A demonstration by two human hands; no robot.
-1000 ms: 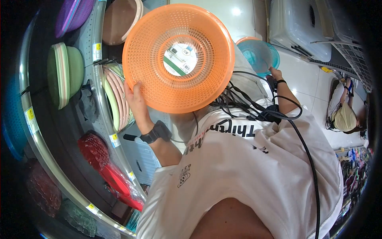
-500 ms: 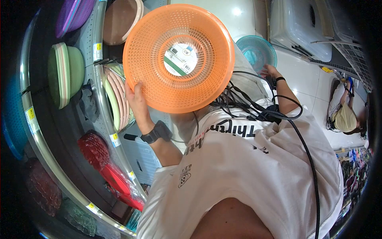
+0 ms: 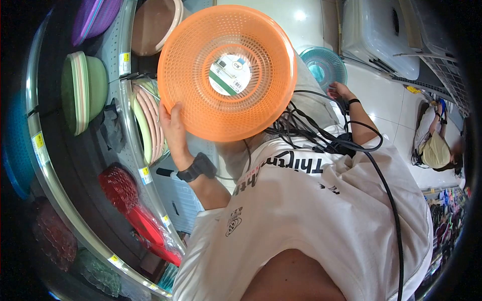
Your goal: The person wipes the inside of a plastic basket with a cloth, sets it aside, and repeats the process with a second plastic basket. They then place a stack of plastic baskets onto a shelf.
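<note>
My left hand [image 3: 173, 123] grips the near-left rim of a round orange plastic mesh basket [image 3: 188, 75], thumb on the inside and the other fingers largely hidden. A round white and green label [image 3: 230, 74] sits in the centre of its base. Lower down and to the right, my right hand [image 3: 341, 91] has its curled fingers at the near rim of a teal mesh basket [image 3: 326, 65]. Part of the teal basket is hidden behind my leg and the orange basket.
Store shelves [image 3: 126, 108] on the left hold stacked green basins [image 3: 90, 93], pink and green basins [image 3: 150, 120] and red plastic baskets [image 3: 120, 188]. Clear storage boxes [image 3: 376, 35] stand at upper right. Black cables [image 3: 311, 128] hang over my shirt. Another person [image 3: 436, 145] is at far right.
The orange basket has shifted very slightly right and turned a little, its label rotating with it. The teal basket has tilted and dropped slightly at my right hand.
</note>
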